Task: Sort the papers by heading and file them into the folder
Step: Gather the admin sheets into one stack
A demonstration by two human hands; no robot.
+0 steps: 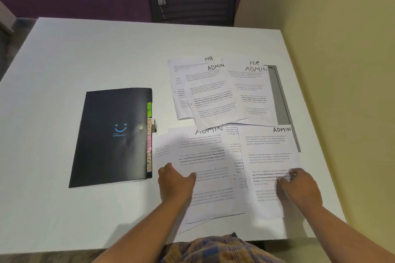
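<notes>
Several papers (215, 96) (headed HR, ADMIN) overlap; left hand (177, 181) and right hand (299, 186) rest open on them.

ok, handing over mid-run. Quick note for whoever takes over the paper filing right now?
Hands: left hand rests on the near-left ADMIN sheet. The right hand touches the near-right ADMIN sheet; it is blurred, so the grip is unclear.
The folder lies closed to the left of the papers, with its tabs along its right edge.
Back sheets overlap on the table, HR and ADMIN headings mixed.
Done: no piles separated by heading yet.
Left: group by heading, open the folder, file behind the matching tabs.
</notes>
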